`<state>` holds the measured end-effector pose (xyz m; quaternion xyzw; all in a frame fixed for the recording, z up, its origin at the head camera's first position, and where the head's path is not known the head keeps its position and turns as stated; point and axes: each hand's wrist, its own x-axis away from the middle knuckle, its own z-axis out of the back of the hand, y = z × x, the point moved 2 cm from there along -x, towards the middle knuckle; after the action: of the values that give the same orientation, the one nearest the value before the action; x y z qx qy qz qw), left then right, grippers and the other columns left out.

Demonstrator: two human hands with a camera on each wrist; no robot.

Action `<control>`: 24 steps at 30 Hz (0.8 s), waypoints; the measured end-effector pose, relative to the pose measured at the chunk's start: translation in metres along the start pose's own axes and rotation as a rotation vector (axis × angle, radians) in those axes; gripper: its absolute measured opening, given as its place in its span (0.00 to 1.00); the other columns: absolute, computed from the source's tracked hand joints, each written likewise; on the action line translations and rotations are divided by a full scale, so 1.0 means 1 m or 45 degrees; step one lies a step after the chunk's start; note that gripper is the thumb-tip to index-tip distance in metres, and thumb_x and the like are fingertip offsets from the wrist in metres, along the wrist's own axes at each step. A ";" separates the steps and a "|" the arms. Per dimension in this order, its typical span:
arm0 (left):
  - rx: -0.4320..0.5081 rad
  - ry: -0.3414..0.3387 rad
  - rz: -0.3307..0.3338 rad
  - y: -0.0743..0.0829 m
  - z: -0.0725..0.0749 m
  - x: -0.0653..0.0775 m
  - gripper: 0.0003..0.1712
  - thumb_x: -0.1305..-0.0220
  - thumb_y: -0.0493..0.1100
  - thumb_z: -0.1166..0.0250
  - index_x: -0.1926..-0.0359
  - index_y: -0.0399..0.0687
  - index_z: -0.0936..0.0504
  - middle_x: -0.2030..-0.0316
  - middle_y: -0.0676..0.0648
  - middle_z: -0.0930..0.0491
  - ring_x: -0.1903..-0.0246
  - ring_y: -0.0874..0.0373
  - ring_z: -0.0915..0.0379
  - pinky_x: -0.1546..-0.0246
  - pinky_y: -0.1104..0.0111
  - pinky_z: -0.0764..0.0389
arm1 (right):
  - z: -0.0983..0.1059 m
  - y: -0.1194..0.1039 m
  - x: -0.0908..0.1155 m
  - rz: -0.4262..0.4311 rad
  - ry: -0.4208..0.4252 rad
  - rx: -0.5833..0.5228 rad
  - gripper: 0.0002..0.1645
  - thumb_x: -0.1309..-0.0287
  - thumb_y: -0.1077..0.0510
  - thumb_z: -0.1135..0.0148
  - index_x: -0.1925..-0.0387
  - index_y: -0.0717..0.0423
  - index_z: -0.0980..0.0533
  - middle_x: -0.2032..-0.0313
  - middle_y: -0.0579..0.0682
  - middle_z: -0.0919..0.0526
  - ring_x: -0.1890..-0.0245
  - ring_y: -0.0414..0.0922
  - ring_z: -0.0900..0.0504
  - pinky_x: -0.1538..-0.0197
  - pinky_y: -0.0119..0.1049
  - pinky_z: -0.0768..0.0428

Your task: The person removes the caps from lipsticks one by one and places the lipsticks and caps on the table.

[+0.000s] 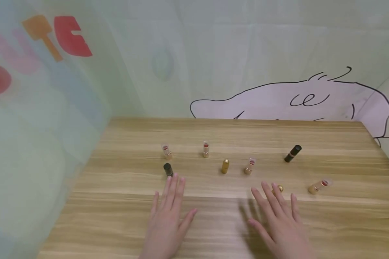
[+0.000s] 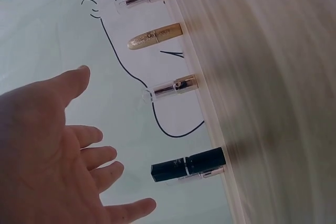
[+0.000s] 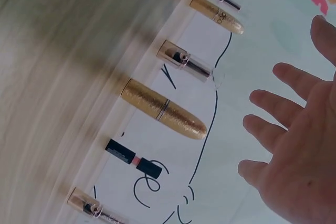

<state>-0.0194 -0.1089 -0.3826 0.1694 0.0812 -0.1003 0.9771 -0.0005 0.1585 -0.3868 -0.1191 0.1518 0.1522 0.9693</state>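
Spreads the left hand (image 1: pixel 166 219) wide above the tabletop (image 1: pixel 214 223), just short of the upright black tube (image 1: pixel 168 168) toward the left edge. Spreads the right hand (image 1: pixel 282 223) equally wide before the near gold tube (image 1: pixel 280 188), upright and partly hidden by fingers, toward the right edge. Has beyond and between them a middle gold tube (image 1: pixel 225 166), a central lipstick (image 1: pixel 249 167) just right of it. Shows farther out a left lipstick (image 1: pixel 167 153) toward the back left corner, a back lipstick (image 1: pixel 206 150) toward the back edge, a second black tube (image 1: pixel 292 154) toward the back right corner, and a right lipstick (image 1: pixel 317 187) nearest the right edge.

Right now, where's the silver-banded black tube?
Head view, left of centre: the tube stands just past the left hand, in front of the leftmost lipstick.
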 end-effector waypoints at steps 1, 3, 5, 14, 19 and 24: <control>0.001 0.011 -0.005 -0.001 0.001 0.000 0.51 0.37 0.58 0.39 0.24 0.55 0.59 0.23 0.50 0.59 0.24 0.50 0.59 0.33 0.41 0.43 | 0.000 -0.001 -0.001 0.009 0.000 0.001 0.41 0.38 0.34 0.48 0.27 0.40 0.45 0.27 0.50 0.43 0.23 0.39 0.62 0.24 0.44 0.73; 0.004 0.039 -0.015 -0.005 0.002 -0.001 0.52 0.38 0.57 0.37 0.24 0.54 0.58 0.23 0.49 0.58 0.25 0.48 0.56 0.34 0.40 0.41 | 0.000 -0.004 -0.003 0.021 -0.007 0.009 0.41 0.38 0.34 0.48 0.27 0.40 0.45 0.26 0.49 0.44 0.23 0.40 0.61 0.24 0.42 0.73; 0.015 0.060 -0.023 -0.008 0.003 -0.001 0.52 0.39 0.56 0.36 0.24 0.53 0.58 0.24 0.47 0.56 0.26 0.47 0.54 0.36 0.40 0.39 | -0.001 -0.007 -0.004 0.030 -0.015 0.022 0.41 0.38 0.34 0.48 0.27 0.41 0.44 0.26 0.48 0.45 0.23 0.41 0.60 0.24 0.42 0.73; 0.111 0.068 0.015 -0.021 0.008 -0.004 0.51 0.38 0.53 0.36 0.24 0.52 0.58 0.24 0.46 0.53 0.26 0.47 0.54 0.36 0.40 0.38 | -0.004 -0.016 -0.009 0.038 -0.040 0.003 0.43 0.41 0.37 0.42 0.27 0.41 0.44 0.26 0.48 0.44 0.23 0.39 0.63 0.24 0.43 0.70; 0.144 0.145 0.013 -0.025 0.009 -0.008 0.51 0.39 0.50 0.34 0.24 0.49 0.55 0.25 0.44 0.48 0.27 0.47 0.50 0.36 0.44 0.36 | -0.006 -0.020 -0.012 0.078 -0.024 -0.037 0.43 0.40 0.38 0.43 0.28 0.42 0.44 0.26 0.48 0.43 0.23 0.37 0.64 0.24 0.42 0.71; 0.163 0.195 0.012 -0.031 0.013 -0.012 0.48 0.40 0.49 0.33 0.26 0.44 0.49 0.27 0.43 0.44 0.29 0.45 0.45 0.34 0.47 0.37 | -0.010 -0.024 -0.016 0.097 -0.029 -0.077 0.42 0.39 0.38 0.44 0.28 0.42 0.44 0.27 0.48 0.41 0.24 0.47 0.51 0.24 0.37 0.73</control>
<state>-0.0363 -0.1398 -0.3780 0.2390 0.1484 -0.0876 0.9556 -0.0094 0.1290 -0.3861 -0.1409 0.1406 0.1947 0.9605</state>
